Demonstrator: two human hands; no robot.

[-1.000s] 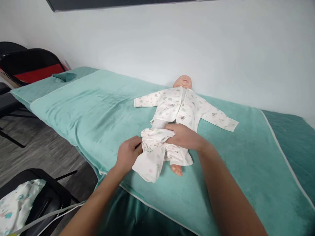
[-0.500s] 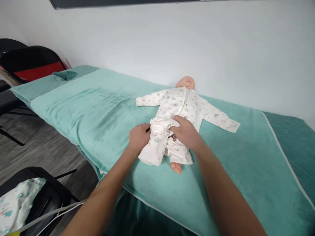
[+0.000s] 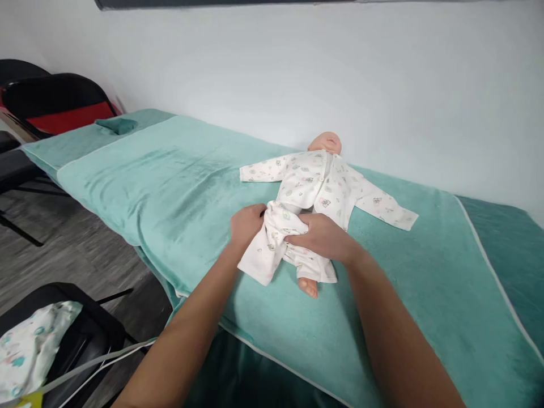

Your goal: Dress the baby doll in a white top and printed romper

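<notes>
A baby doll [image 3: 325,141] lies on its back on the green bed, head toward the wall. It wears a white printed long-sleeved top [image 3: 304,178], parted below the chest. White printed pants [image 3: 276,238] are bunched around its lower body. My left hand [image 3: 247,226] grips the pants' edge on the left side. With thumb and fingers, my right hand [image 3: 323,235] pinches the front of the pants near the middle. One doll foot [image 3: 308,287] sticks out of the right pant leg. The left pant leg lies flared, with no foot visible at its opening.
A green velvety cover [image 3: 170,170] spreads over the bed, which stands against a white wall [image 3: 272,68]. At lower left, a folded printed cloth [image 3: 34,345] rests on a black chair [image 3: 93,323]. Further black chairs [image 3: 59,96] stand at the far left. A pale cord [image 3: 102,358] crosses the lower left.
Both hands have shifted slightly along with the pants, whose waist fabric is now more spread. The top's lower front has parted more. The camera view has moved a little.
</notes>
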